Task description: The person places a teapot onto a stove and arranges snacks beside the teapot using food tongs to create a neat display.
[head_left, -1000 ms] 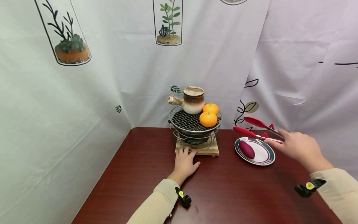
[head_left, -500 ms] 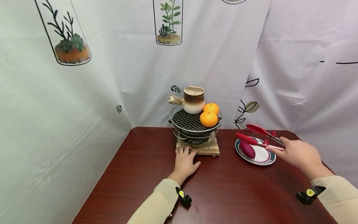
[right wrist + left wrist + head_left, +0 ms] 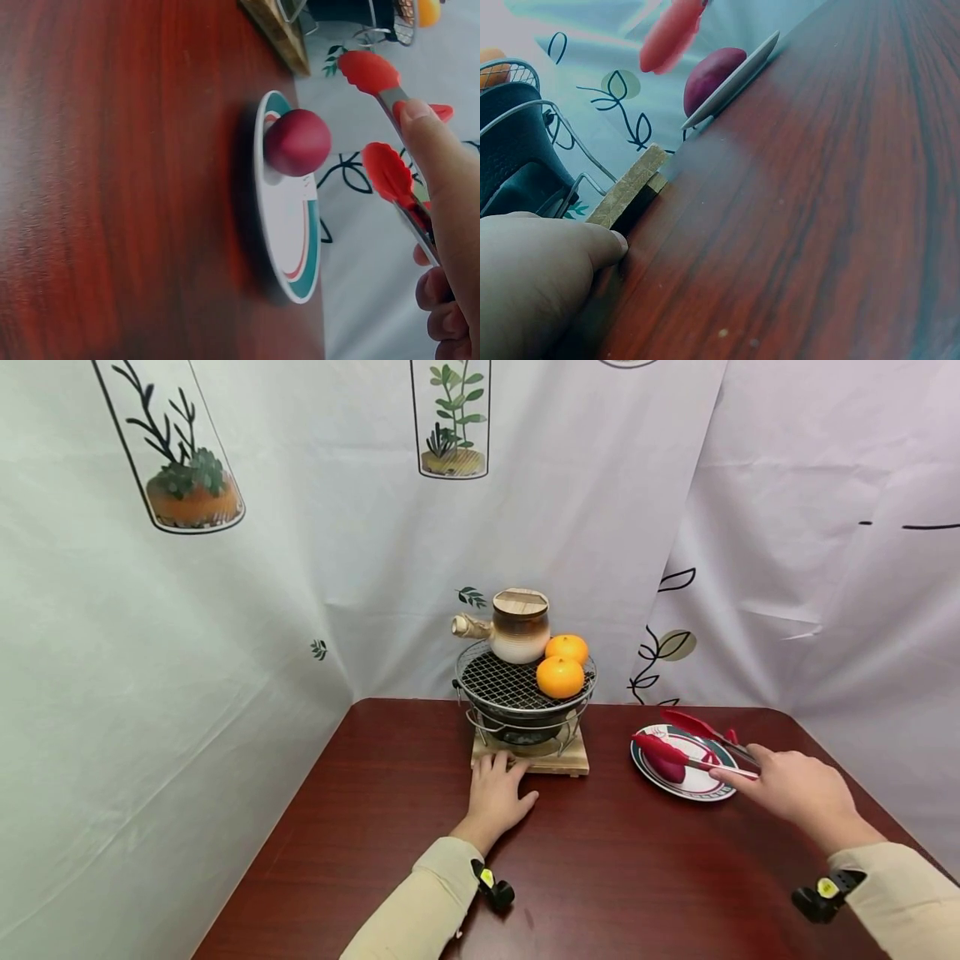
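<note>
A: Dark wooden table [image 3: 600, 877] in head view: right hand [image 3: 795, 787] grips red tongs [image 3: 693, 745], tips spread over the purple sweet potato [image 3: 666, 767] on the plate [image 3: 693, 785], at 3 o'clock from the grill [image 3: 525, 689].

B: Left wrist view: left hand [image 3: 532, 277] lies flat, fingers relaxed, against the wooden base [image 3: 626, 196].

A: Right wrist view: the sweet potato [image 3: 298, 142] sits near the plate's rim [image 3: 300, 289]; I think a crooked squeeze may roll it off.

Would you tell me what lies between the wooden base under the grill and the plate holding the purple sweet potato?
Only bare table separates the wooden base from the plate; the head view shows it.
</note>
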A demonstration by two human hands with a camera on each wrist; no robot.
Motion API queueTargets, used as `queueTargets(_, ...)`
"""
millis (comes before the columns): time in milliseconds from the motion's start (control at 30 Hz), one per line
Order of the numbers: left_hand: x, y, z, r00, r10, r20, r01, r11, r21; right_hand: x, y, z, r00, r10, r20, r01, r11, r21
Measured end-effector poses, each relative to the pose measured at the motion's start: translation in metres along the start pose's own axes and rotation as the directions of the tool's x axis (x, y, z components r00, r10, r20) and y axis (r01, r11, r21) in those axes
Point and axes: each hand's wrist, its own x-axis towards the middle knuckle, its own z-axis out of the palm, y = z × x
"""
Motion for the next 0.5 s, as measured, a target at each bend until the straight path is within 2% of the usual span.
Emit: queueTargets(500, 0.0, 0.001, -0.001, 1.0, 0.004, -0.007, -0.004, 1.0, 0.004, -0.007, 0.007, 0.024, 1.0, 0.014, 0.026, -0.014, 1.0, 0.007)
